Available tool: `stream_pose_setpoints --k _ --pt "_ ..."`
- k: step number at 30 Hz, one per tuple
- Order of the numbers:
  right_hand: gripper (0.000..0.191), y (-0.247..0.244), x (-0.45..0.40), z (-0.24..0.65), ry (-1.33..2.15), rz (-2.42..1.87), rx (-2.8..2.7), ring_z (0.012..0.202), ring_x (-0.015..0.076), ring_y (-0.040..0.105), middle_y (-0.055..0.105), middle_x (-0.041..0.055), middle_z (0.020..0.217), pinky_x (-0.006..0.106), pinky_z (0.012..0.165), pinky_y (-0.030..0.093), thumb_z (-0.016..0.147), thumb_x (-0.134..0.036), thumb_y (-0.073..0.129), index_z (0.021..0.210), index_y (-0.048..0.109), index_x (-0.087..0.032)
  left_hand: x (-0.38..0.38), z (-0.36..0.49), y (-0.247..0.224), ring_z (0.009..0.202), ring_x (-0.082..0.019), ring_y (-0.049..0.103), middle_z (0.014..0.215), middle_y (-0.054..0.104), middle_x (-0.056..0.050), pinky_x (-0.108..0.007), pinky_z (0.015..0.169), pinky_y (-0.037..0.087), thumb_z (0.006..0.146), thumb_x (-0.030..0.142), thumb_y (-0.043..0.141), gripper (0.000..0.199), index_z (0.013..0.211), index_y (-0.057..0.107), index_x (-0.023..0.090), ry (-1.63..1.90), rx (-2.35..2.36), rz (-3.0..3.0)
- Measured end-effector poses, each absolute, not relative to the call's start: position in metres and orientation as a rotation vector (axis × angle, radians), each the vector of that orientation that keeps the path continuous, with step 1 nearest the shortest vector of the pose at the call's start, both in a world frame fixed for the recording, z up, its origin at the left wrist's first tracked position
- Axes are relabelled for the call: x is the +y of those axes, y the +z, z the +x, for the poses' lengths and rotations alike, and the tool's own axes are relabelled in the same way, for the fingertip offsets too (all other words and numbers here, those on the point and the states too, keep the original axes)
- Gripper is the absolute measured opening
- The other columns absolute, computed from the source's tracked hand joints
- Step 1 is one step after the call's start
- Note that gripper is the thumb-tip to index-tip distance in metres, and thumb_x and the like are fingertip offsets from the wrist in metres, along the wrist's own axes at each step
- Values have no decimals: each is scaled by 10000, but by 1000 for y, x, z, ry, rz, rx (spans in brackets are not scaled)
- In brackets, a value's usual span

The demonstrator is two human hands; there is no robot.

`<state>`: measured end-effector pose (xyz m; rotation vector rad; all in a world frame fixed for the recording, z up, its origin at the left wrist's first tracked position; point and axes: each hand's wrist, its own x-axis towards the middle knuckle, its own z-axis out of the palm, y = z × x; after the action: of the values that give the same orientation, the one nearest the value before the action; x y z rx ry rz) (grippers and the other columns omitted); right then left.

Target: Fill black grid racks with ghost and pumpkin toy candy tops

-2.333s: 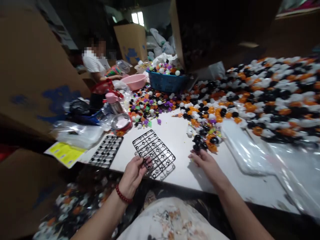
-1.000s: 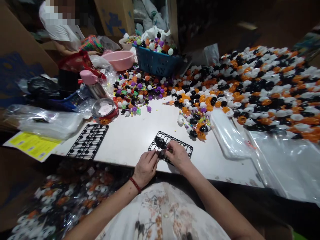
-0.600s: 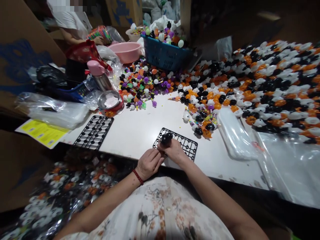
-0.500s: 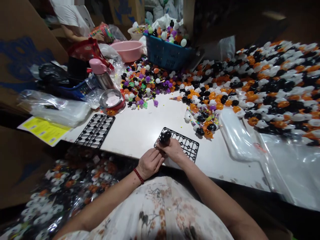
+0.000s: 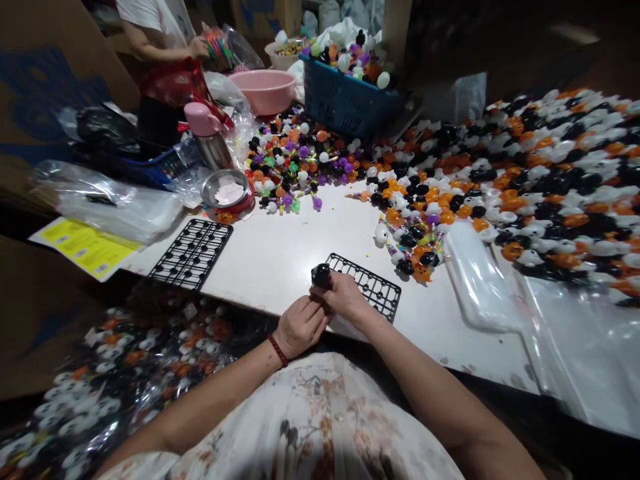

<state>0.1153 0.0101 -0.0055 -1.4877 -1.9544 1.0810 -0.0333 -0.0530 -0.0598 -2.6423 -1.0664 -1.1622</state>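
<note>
My right hand [image 5: 345, 298] is closed around a shiny black plastic figure [image 5: 321, 275], whose rounded head pokes out above the fingers, leaning left. Right beside it, my left hand [image 5: 301, 325] has its fingers pinched together just below the figure. What sits between those fingertips is hidden. Under and behind my right hand lies a black plastic grid rack [image 5: 373, 285] near the table's front edge. A second black grid rack [image 5: 193, 254] lies flat farther left.
Piles of orange, black and white figures [image 5: 545, 167] cover the table's right side. Plastic bags [image 5: 477, 280] lie nearby. Small colourful toys [image 5: 295, 157], a teal basket [image 5: 345, 100], a pink basin [image 5: 265, 90], a steel bowl [image 5: 227, 191] and a flask [image 5: 207, 137] stand behind. A person [image 5: 157, 33] works at the back left.
The black figure has tipped to the left in my right hand, while my left hand stays nearly in place. The person at the back has raised a bundle of colourful items.
</note>
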Motion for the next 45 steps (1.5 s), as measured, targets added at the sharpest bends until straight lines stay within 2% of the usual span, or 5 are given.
stream_pose_setpoints --k 15,20,24,30,45 --pt "141 -2 23 134 1075 -1322 -2126 788 162 632 704 10 864 229 696 447 847 -209 656 972 720 -200 -50 -32 -55 997 -255 664 1031 719 -132 -422 904 580 854 88 635 316 1168 625 123 -1116 -1055 -2597" --pt "480 23 73 203 358 -1723 -2164 1054 238 570 635 134 1185 323 914 431 852 -66 542 1319 599 -160 -48 -32 -59 1058 -270 663 1154 703 -159 -426 915 588 855 88 629 472 1320 557 121 -1110 -1080 -2590" --pt "453 38 129 240 22 -1904 -2266 1100 303 501 595 193 1168 383 917 389 822 -20 553 1250 646 -134 -47 -31 -59 1060 -261 670 1131 713 -139 -413 915 590 848 79 626 482 1322 564 143 -1161 -1085 -2593" --pt "82 34 171 244 189 -1816 -2331 933 196 539 633 155 1028 303 801 371 784 -9 651 789 705 -71 -51 -30 -55 1070 -257 658 1150 703 -137 -413 922 582 857 79 622 469 1318 558 142 -1141 -1159 -2626" --pt "157 -23 42 128 1322 -1262 -1615 746 147 618 670 -9 801 246 678 465 806 -285 628 918 631 -176 -27 -44 -33 730 -155 570 831 569 -2 -285 654 474 856 277 628 115 932 610 193 -1364 -2224 -2455"
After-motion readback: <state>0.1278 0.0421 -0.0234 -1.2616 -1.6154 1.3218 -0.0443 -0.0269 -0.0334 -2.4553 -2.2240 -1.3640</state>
